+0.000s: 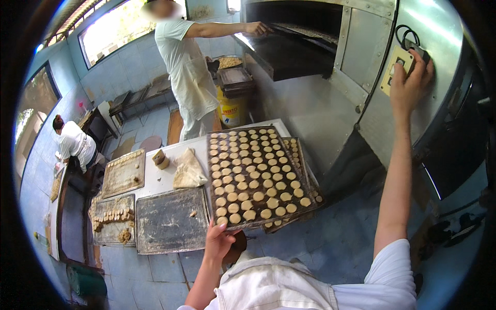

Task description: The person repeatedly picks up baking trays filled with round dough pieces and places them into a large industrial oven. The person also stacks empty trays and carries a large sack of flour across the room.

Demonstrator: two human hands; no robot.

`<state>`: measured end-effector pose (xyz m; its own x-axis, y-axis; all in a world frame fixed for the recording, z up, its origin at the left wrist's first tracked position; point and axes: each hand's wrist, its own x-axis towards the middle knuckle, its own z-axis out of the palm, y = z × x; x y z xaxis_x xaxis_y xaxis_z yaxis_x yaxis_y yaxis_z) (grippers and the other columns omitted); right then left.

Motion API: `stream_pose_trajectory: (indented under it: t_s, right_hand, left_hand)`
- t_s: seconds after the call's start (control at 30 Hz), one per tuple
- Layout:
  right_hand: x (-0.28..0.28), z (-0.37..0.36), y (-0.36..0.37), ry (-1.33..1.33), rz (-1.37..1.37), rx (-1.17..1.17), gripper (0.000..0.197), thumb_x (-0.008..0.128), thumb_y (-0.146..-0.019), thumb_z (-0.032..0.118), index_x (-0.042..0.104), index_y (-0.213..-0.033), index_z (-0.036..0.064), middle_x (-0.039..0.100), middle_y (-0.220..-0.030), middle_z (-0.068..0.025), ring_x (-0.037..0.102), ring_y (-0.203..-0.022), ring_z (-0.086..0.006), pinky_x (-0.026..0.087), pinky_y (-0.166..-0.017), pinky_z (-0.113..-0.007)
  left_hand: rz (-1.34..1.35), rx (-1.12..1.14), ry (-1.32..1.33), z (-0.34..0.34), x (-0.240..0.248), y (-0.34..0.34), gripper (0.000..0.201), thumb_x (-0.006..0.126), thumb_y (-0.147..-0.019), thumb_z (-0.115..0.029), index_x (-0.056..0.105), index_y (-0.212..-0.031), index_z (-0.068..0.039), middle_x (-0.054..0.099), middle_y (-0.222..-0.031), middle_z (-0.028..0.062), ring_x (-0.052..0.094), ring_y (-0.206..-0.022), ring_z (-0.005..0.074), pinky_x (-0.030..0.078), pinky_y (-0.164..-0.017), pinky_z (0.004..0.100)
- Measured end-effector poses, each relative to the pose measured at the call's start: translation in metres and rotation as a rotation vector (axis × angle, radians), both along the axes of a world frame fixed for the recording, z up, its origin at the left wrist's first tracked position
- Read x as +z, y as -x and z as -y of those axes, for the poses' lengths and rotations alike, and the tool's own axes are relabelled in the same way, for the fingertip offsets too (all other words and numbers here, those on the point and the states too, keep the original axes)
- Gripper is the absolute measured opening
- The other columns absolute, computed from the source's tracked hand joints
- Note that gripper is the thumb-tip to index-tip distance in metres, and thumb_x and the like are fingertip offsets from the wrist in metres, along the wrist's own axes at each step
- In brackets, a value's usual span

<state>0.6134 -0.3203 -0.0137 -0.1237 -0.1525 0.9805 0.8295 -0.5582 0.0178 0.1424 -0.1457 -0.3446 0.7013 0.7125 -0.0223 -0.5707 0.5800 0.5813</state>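
Looks like a control-setting step: your right hand (413, 77) spreads over the switch panel (402, 55); left hand (219, 243), apart, grips the tray (253, 223) near-left. Next move likely needs it level.

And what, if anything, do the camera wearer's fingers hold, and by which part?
The left fingers grip the tray of dough rounds at its near left corner. The right fingers are at the control panel; any hold is unclear.

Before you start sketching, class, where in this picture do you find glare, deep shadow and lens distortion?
In the head view, glare streaks the metal panel above the right hand; in the head view, deep shadow fills the oven opening; in the head view, fisheye distortion bows straight edges and the corners go black.
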Motion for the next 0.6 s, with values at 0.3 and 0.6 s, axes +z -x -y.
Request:
stream_pose_trajectory:
  t_s: [0.3, 0.6]
  right_hand:
    - [0.000, 0.002, -0.013, -0.046, -0.033, -0.077, 0.041, 0.052, -0.095, 0.025, 0.054, -0.136, 0.0258, 0.033, -0.154, -0.0325, 0.027, -0.150, -0.0468, 0.020, -0.113, -0.069]
    - [-0.007, 0.001, -0.023, -0.062, -0.066, -0.097, 0.043, 0.051, -0.094, 0.026, 0.054, -0.137, 0.0213, 0.031, -0.155, -0.0329, 0.027, -0.150, -0.0470, 0.020, -0.113, -0.069]
  left_hand:
    - [0.103, 0.184, -0.156, -0.029, 0.063, 0.049, 0.062, 0.055, -0.091, -0.009, 0.033, -0.146, 0.010, 0.065, -0.121, 0.0320, 0.076, -0.081, 0.0384, 0.060, -0.037, 0.0273]
    - [0.421, -0.010, -0.265, -0.061, 0.274, -0.016, 0.051, 0.041, -0.108, -0.020, 0.038, -0.147, 0.013, 0.054, -0.138, 0.0371, 0.065, -0.122, 0.0363, 0.059, -0.047, 0.0209]
